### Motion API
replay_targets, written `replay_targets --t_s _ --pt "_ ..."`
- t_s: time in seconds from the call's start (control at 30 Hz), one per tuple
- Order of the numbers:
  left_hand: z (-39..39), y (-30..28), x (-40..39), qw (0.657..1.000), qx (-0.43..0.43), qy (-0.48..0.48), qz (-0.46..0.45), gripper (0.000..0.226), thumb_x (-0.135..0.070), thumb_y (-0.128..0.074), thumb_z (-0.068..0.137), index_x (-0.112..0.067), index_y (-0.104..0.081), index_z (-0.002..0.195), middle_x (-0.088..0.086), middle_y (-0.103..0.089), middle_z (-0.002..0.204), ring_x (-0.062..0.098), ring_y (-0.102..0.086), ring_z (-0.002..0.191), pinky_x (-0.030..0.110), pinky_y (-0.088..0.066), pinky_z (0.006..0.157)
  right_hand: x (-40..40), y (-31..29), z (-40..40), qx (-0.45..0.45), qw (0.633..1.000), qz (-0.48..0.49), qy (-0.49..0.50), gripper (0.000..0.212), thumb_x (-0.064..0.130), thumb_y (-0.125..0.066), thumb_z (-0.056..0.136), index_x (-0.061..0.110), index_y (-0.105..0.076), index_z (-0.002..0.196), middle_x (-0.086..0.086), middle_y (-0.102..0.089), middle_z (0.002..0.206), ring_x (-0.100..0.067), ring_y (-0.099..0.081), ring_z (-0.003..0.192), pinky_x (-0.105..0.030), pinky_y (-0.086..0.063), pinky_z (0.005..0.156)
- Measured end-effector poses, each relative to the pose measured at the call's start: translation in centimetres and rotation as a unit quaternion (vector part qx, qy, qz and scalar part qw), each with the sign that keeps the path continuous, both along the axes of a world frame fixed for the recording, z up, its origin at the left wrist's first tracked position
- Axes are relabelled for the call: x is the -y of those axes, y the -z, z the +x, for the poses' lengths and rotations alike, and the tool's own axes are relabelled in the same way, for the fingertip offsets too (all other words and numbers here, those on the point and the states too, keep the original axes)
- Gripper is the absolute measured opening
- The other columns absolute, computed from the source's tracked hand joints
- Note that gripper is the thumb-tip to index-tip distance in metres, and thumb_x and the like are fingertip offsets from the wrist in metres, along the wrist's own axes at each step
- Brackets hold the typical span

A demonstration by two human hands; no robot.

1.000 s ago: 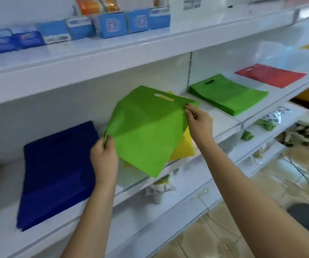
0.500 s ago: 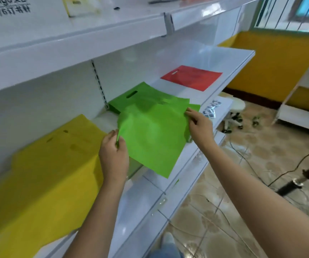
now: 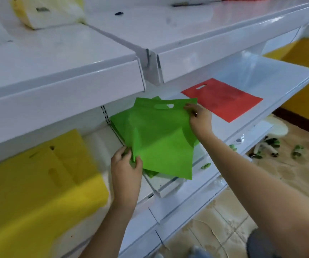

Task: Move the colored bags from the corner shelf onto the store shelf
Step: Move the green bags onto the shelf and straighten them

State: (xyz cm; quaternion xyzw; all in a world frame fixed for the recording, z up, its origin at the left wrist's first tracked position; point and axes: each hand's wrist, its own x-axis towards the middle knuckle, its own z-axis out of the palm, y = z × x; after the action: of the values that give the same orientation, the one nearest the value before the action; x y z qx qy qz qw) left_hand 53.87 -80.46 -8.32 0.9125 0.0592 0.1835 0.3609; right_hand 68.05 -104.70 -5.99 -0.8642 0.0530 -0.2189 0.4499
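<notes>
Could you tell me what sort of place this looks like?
Probably a small shop: long white metal display shelves in tiers, flat non-woven carrier bags laid out by colour, red and yellow, and a tiled floor.

Your way onto the middle shelf (image 3: 273,84) is roofed by the upper shelf (image 3: 94,84) close above. The red bag (image 3: 222,98) lies at right, the yellow bags (image 3: 38,175) at left; bare shelf lies between red bag and the green stack (image 3: 117,125).
</notes>
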Motion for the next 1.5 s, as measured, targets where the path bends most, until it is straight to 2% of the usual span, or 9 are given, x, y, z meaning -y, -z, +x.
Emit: replay_targets --t_s 0.2,0.33,0.6,0.7,0.8,0.97,1.13,1.33,1.5 --pt "-0.3 0.9 4.4 0.996 -0.011 -0.086 -0.013 0.044 -0.037 -0.077 0.084 -0.005 -0.073 0.114 0.01 -0.065 0.123 0.025 -0.057 0.117 0.023 -0.036 0.102 -0.8 0.9 9.3 0.005 0.986 -0.084 -0.145 0.044 -0.01 -0.048 0.081 0.014 -0.074 0.107 -0.004 -0.071 0.114 -0.02 -0.065 0.105 -0.011 -0.039 0.084" --pt "-0.4 0.8 6.6 0.993 -0.066 -0.1 0.004 0.053 -0.055 -0.069 0.084 -0.024 -0.067 0.127 0.001 -0.05 0.137 0.019 -0.038 0.13 0.022 -0.029 0.107 -1.0 1.8 13.9 -0.056 0.969 -0.1 -0.219 0.042 -0.005 -0.048 0.085 0.018 -0.073 0.111 -0.006 -0.07 0.115 -0.021 -0.064 0.096 -0.014 -0.038 0.073" --pt "0.4 1.9 10.9 0.982 -0.129 -0.136 -0.013 0.064 -0.056 -0.067 0.085 -0.026 -0.054 0.14 0.004 -0.016 0.163 0.018 -0.013 0.149 0.03 -0.019 0.12 -1.5 3.4 16.6 -0.104 0.899 -0.2 -0.376 0.047 0.021 -0.055 0.095 0.028 -0.049 0.141 0.004 -0.027 0.158 -0.028 -0.052 0.124 -0.034 -0.043 0.101" --pt "0.6 2.1 11.2 0.977 -0.15 -0.147 -0.025 0.08 -0.061 -0.07 0.08 -0.023 -0.046 0.146 0.0 -0.001 0.165 0.014 -0.006 0.151 0.024 -0.013 0.12 -1.2 3.6 16.3 -0.144 0.897 -0.222 -0.352 0.074 0.027 -0.058 0.093 0.024 -0.016 0.155 -0.007 0.006 0.163 -0.037 -0.045 0.129 -0.04 -0.043 0.102" --pt "0.6 2.0 11.2 0.975 -0.162 -0.149 -0.026 0.093 -0.066 -0.069 0.077 -0.02 -0.038 0.152 0.0 0.005 0.166 0.011 -0.001 0.152 0.019 -0.007 0.115 -1.4 3.3 15.5 -0.218 0.909 -0.179 -0.306 0.08 0.029 -0.054 0.094 0.021 -0.003 0.156 -0.011 0.015 0.161 -0.042 -0.042 0.13 -0.043 -0.047 0.097" --pt "1.0 1.9 10.1 0.973 -0.175 -0.151 -0.003 0.098 -0.06 -0.07 0.081 -0.01 -0.029 0.154 0.003 -0.001 0.167 0.013 -0.008 0.152 0.014 -0.007 0.113 -2.3 2.6 13.5 -0.219 0.902 -0.156 -0.338 0.077 0.029 -0.054 0.093 0.019 -0.01 0.155 -0.009 0.004 0.162 -0.036 -0.04 0.134 -0.037 -0.046 0.098" --pt "0.8 2.4 9.8 0.977 -0.158 -0.136 0.043 0.09 -0.058 -0.06 0.089 -0.008 -0.025 0.156 0.007 -0.003 0.166 0.017 -0.012 0.152 0.011 -0.007 0.113 -1.5 3.4 11.7 -0.157 0.879 -0.302 -0.333 0.07 0.037 -0.05 0.094 0.023 -0.017 0.154 -0.011 -0.001 0.162 -0.039 -0.016 0.144 -0.05 -0.024 0.116" --pt "0.7 3.8 10.5 0.969 -0.134 -0.154 0.136 0.098 -0.076 -0.028 0.084 -0.009 -0.028 0.155 0.016 -0.01 0.165 0.027 -0.019 0.15 0.037 -0.036 0.114 -0.7 5.0 10.7 -0.137 0.856 -0.371 -0.333 0.067 0.054 -0.031 0.099 0.028 -0.006 0.155 -0.005 0.004 0.163 -0.036 -0.007 0.148 -0.046 -0.016 0.12" --pt "1.1 4.1 10.3 0.964 -0.154 -0.132 0.172 0.094 -0.074 -0.017 0.087 -0.012 -0.023 0.157 0.021 0.0 0.165 0.029 -0.008 0.153 0.038 -0.029 0.116 -0.9 5.2 10.5 -0.14 0.852 -0.39 -0.321 0.067 0.056 -0.023 0.099 0.028 -0.002 0.155 -0.004 0.007 0.163 -0.034 -0.004 0.148 -0.046 -0.019 0.119"
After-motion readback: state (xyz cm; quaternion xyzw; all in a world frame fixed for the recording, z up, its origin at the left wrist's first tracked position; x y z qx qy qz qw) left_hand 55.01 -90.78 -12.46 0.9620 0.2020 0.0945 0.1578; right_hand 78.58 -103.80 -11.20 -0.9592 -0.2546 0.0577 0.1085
